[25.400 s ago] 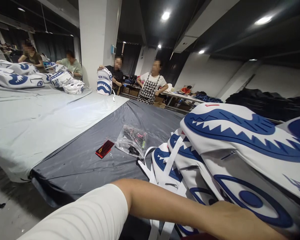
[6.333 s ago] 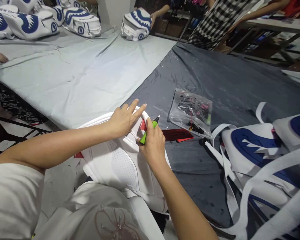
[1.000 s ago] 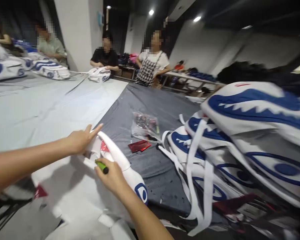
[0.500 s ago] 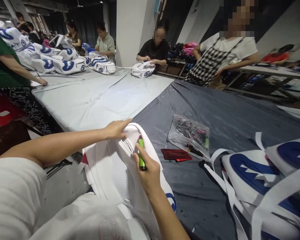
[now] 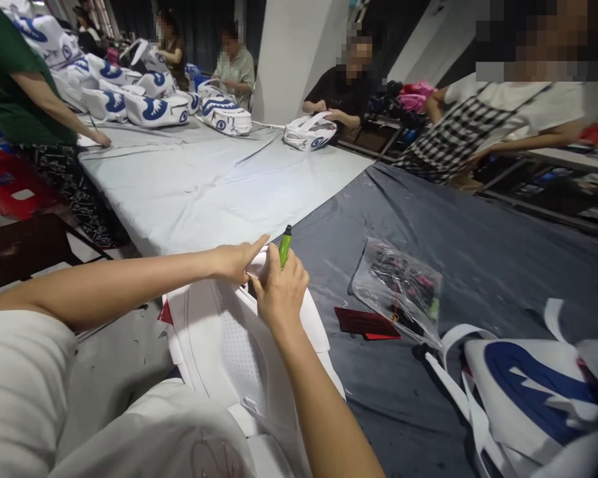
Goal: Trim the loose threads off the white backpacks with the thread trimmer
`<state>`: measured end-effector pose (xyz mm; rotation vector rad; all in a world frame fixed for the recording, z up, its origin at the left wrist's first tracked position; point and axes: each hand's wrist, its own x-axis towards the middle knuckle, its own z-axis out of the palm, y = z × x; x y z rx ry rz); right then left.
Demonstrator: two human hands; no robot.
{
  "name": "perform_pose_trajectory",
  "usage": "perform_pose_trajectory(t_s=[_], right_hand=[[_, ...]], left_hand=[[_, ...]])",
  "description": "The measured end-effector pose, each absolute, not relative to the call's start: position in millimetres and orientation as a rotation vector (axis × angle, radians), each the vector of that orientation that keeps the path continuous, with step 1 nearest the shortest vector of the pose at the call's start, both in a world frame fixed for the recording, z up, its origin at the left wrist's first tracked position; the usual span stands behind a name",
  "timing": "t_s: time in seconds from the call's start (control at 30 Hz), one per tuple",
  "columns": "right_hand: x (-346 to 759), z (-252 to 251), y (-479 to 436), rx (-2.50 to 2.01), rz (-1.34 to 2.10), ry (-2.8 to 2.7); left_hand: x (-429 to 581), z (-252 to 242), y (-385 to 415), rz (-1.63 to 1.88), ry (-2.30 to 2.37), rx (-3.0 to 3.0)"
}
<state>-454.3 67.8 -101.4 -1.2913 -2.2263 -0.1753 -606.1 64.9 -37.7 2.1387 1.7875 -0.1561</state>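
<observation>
A white backpack [image 5: 206, 335] with a perforated back panel leans in front of my body, its rounded top away from me. My left hand [image 5: 233, 263] grips the opening's edge near that top, forefinger stretched out. Close beside it, my right hand [image 5: 285, 291] is closed around a slim green tool with a black end [image 5: 286, 247], which sticks up past the knuckles. The tool's lower end is hidden in the hand, so its exact kind does not show. Fingers of the right hand touch the edge of the opening. A small red tab [image 5: 165, 312] shows on the bag's left side.
Dark red strips [image 5: 366, 322] and a clear plastic bag of small parts [image 5: 396, 285] lie on the grey cloth to the right. More white-and-blue backpacks [image 5: 523, 385] are at lower right and piled far left. Several people stand or sit around the table [image 5: 219, 192].
My right hand has moved up to the bag's top edge, near my left hand. The green tool has turned, its black end now pointing up and away. The view has shifted left.
</observation>
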Motion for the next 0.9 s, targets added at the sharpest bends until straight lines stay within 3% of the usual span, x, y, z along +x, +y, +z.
perform_pose_trajectory(t_s=[0.2, 0.63, 0.9], right_hand=[[-470, -104, 76, -1.227, -0.085, -2.298], [-461, -116, 111, -1.418, 0.155, -2.311], [-460, -120, 115, -1.409, 0.170, -2.307]], left_hand=[[-615, -44, 57, -0.225, 2.092, 2.035], [-610, -55, 113, -0.433, 1.779, 2.111], [-607, -66, 115, -0.373, 1.876, 2.118]])
